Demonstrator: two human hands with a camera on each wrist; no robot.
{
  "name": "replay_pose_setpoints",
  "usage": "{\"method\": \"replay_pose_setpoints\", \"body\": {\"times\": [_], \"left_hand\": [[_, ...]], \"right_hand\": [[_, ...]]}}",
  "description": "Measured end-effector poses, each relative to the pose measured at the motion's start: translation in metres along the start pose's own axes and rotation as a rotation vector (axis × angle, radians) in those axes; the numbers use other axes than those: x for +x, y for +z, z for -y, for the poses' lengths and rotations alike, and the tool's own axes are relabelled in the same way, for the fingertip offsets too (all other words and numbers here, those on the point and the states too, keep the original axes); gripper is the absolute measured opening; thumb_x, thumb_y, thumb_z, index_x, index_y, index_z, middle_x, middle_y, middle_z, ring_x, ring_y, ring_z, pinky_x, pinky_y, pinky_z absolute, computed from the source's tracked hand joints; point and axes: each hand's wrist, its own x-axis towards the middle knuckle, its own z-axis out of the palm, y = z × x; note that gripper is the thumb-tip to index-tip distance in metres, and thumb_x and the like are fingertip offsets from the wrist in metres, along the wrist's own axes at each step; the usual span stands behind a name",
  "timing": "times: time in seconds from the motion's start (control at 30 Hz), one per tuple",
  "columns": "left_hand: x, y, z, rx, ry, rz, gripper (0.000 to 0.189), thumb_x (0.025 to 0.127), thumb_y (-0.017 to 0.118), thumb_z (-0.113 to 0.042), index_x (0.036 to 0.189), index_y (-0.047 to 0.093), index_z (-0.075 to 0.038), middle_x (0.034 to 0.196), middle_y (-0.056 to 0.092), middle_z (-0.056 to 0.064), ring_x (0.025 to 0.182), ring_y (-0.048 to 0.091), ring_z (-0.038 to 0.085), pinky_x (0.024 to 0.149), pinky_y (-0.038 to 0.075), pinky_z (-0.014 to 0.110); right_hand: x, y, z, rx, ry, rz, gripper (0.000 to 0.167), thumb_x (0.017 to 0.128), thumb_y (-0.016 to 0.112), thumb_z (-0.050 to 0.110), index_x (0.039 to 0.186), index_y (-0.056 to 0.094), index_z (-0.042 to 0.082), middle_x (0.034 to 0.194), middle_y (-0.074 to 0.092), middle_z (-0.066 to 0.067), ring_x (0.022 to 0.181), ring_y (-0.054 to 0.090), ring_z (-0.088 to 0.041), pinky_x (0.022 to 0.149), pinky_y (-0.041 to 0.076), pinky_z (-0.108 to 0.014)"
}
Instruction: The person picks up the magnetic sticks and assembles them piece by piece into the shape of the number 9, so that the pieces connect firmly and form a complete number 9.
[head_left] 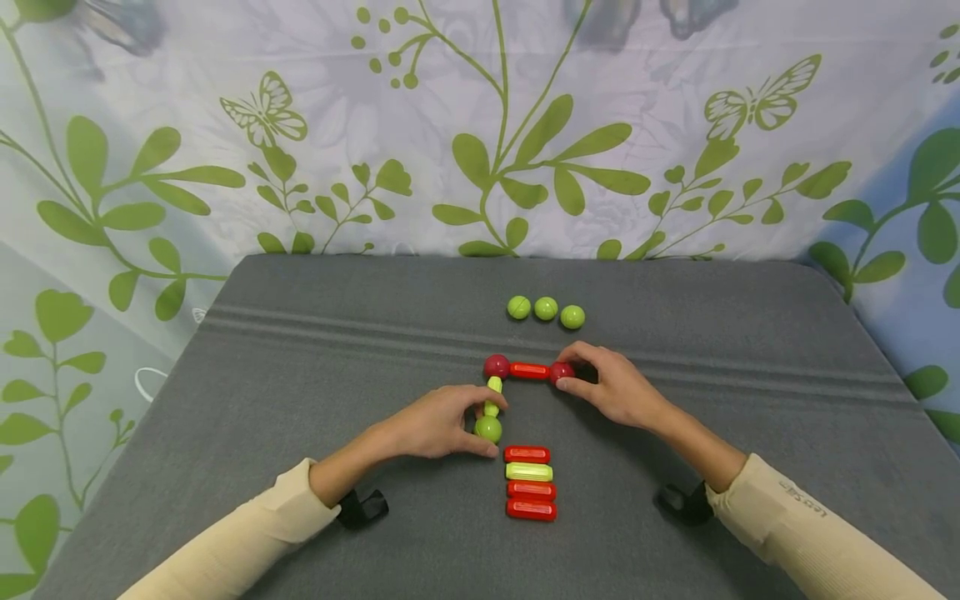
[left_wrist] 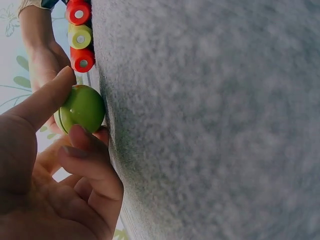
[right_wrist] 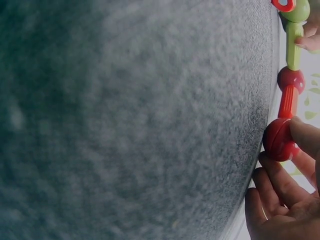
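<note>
Magnetic balls and rods form an L-shaped chain on the grey table. My right hand (head_left: 611,385) pinches the dark red ball (right_wrist: 278,139) at its right end. A red rod (head_left: 529,371) runs from there to a second dark red ball (head_left: 497,367) at the corner. From that corner a yellow-green rod (head_left: 492,397) leads toward me to a green ball (head_left: 488,429). My left hand (head_left: 438,421) holds this green ball between thumb and fingers, its index finger across the rod. The left wrist view shows the ball (left_wrist: 85,109) between thumb and bent fingers.
Nearer me lies a stack of loose rods: a red rod (head_left: 527,454), a yellow-green rod (head_left: 529,472) and two more red ones. Three green balls (head_left: 546,308) sit in a row behind the chain. A patterned cloth (head_left: 420,125) hangs at the table's far edge.
</note>
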Motion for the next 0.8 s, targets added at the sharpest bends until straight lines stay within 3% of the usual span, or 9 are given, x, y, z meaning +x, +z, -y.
{"method": "replay_pose_setpoints", "body": {"times": [0.43,0.7,0.8], "left_hand": [[0.0,0.002,-0.001,0.026,0.0,-0.017,0.055,0.084,0.082,-0.026,0.131,0.058,-0.012,0.099,0.058,-0.005,0.088,0.055,0.014,0.073,0.047,0.027],[-0.009,0.001,-0.002,-0.019,-0.017,-0.024,0.048,0.088,0.077,-0.019,0.132,0.058,-0.013,0.103,0.057,-0.004,0.062,0.053,0.008,0.06,0.047,0.026],[-0.012,0.001,-0.003,-0.019,-0.017,-0.037,0.042,0.09,0.074,-0.017,0.129,0.059,-0.012,0.102,0.057,-0.005,0.06,0.053,0.006,0.059,0.047,0.025]], "right_hand": [[0.0,-0.001,0.0,-0.003,0.007,0.007,0.022,0.093,0.071,0.019,0.113,0.064,0.011,0.102,0.064,-0.001,0.094,0.057,-0.022,0.085,0.044,-0.047],[0.0,0.0,0.001,-0.012,0.0,0.004,0.022,0.094,0.071,0.018,0.113,0.064,0.01,0.103,0.064,-0.002,0.095,0.058,-0.023,0.085,0.044,-0.048],[0.0,-0.001,0.002,-0.013,0.0,0.006,0.023,0.094,0.07,0.018,0.113,0.064,0.01,0.103,0.064,-0.002,0.095,0.057,-0.023,0.085,0.044,-0.048]]}}
